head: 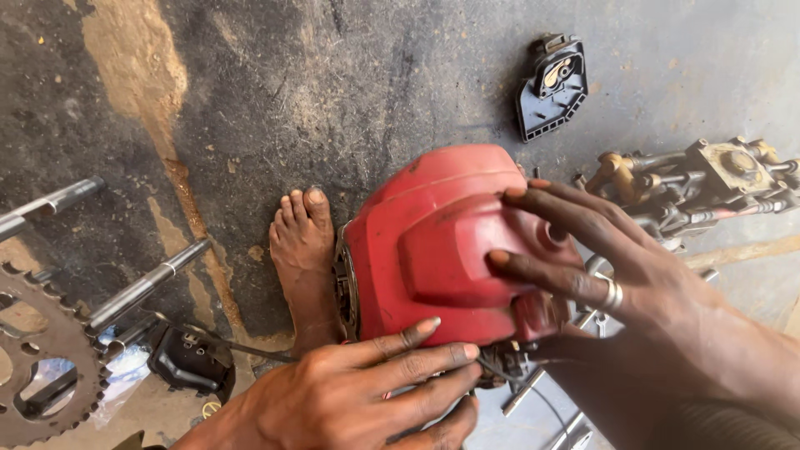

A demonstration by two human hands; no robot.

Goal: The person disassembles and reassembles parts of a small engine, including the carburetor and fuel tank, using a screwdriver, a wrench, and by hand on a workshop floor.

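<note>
A worn red plastic engine cover [433, 242] sits in the middle of the view over a small engine, whose dark metal edge [342, 283] shows at its left side. My left hand [367, 392] presses on the cover's near lower edge, fingers stretched flat to the right. My right hand [600, 267], with a silver ring on one finger, lies spread over the cover's right side, fingertips on the red plastic. Thin cables and metal rods [525, 387] run under the cover between my hands.
A bare foot [302, 250] rests on the oily concrete floor left of the cover. A black plastic housing [552, 86] lies at the back, a brass and grey carburettor assembly [708, 179] at the right. A sprocket [37, 367], steel tubes [142, 287] and a black part [192, 360] lie at the left.
</note>
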